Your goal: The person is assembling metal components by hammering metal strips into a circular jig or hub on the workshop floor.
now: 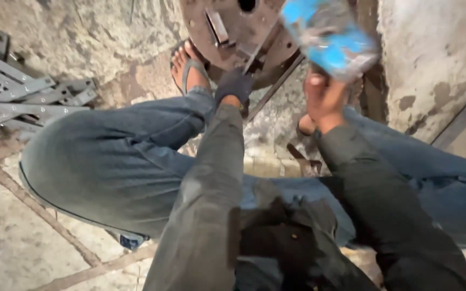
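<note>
A blurred blue package (329, 37), soft and crumpled with pale and grey patches, sits at the top of the view, raised above the floor and just over the person's right hand (323, 99). That bare hand has its fingers curled up around the package's lower edge, gripping it. To its left, the left hand (234, 86), in a dark glove, reaches forward with fingers closed on a thin metal bar (271, 89) that slants down from a round, rusty metal disc (238, 32) at the top centre. The disc has a dark hole and a bolted bracket. The person sits with bent knees in blue jeans (114, 161), a sandalled foot (190, 67) beside the disc. At the floor's far left edge lies a pile of grey perforated metal strips (17, 99) on cracked concrete floor (22, 237).
</note>
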